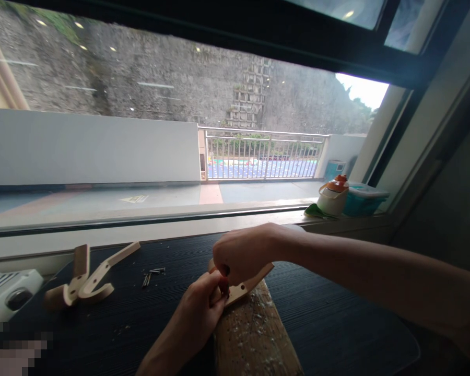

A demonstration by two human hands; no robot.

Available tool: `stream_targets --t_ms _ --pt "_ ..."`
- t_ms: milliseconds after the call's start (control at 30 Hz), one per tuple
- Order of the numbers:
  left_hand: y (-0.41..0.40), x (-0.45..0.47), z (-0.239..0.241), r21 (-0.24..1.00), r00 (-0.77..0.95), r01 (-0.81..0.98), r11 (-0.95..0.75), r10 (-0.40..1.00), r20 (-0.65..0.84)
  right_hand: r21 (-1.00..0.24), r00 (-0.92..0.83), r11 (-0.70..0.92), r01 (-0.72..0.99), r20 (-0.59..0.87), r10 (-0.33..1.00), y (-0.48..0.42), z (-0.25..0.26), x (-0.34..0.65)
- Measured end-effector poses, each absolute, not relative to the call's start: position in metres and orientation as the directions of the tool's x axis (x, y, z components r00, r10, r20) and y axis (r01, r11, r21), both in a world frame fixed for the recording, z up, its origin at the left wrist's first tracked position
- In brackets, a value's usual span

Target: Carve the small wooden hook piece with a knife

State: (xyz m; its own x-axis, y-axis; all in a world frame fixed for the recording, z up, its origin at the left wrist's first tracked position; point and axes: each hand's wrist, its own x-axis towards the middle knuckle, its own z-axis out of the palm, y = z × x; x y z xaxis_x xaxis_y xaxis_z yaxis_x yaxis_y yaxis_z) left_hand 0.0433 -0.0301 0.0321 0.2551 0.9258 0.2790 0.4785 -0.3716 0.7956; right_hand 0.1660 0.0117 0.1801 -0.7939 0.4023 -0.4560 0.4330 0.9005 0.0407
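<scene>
A pale wooden hook piece point(247, 285) lies on the top end of a rough wooden board point(254, 334) on the dark table. My left hand point(198, 313) is closed on the near end of the hook piece, pinning it to the board. My right hand point(243, 251) reaches in from the right and is closed in a pinch right above the piece; what its fingers hold is hidden. Both hands touch each other over the wood.
Two more wooden hook pieces point(84, 282) lie at the left of the dark table point(337, 318), with several small screws point(151, 274) nearby. A white device point(8, 292) sits at the far left. A white and orange jug point(332, 196) and teal box point(362, 198) stand on the sill.
</scene>
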Motion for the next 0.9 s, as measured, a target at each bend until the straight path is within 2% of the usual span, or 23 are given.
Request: stream_targets --t_ms 133,267,467,633,700,767,900 --pt "-0.03 0.042 0.031 0.795 0.292 0.453 -0.404 0.91 0.296 0.03 -0.794 0.885 0.464 -0.429 0.431 0.014 0.179 0.168" --pt "-0.029 0.044 0.028 0.822 0.251 0.417 -0.388 0.918 0.306 0.023 -0.803 0.891 0.453 -0.423 0.419 0.015 0.179 0.169" --pt "-0.029 0.046 0.03 0.796 0.233 0.477 -0.373 0.927 0.295 -0.001 -0.806 0.888 0.46 -0.42 0.417 0.018 0.176 0.167" --pt "-0.027 0.045 0.026 0.8 0.252 0.468 -0.376 0.924 0.287 -0.05 -0.679 0.77 0.636 -0.512 0.527 0.026 0.172 0.166" --pt "-0.027 0.046 0.026 0.788 0.248 0.484 -0.379 0.924 0.292 -0.027 -0.656 0.742 0.67 -0.488 0.575 0.023 0.174 0.168" --pt "-0.027 0.047 0.029 0.788 0.24 0.488 -0.376 0.925 0.293 0.04 -0.696 0.777 0.629 -0.417 0.585 0.015 0.178 0.17" --pt "-0.031 0.048 0.037 0.816 0.248 0.45 -0.364 0.928 0.277 0.113 -0.777 0.86 0.498 -0.382 0.5 0.003 0.185 0.176"
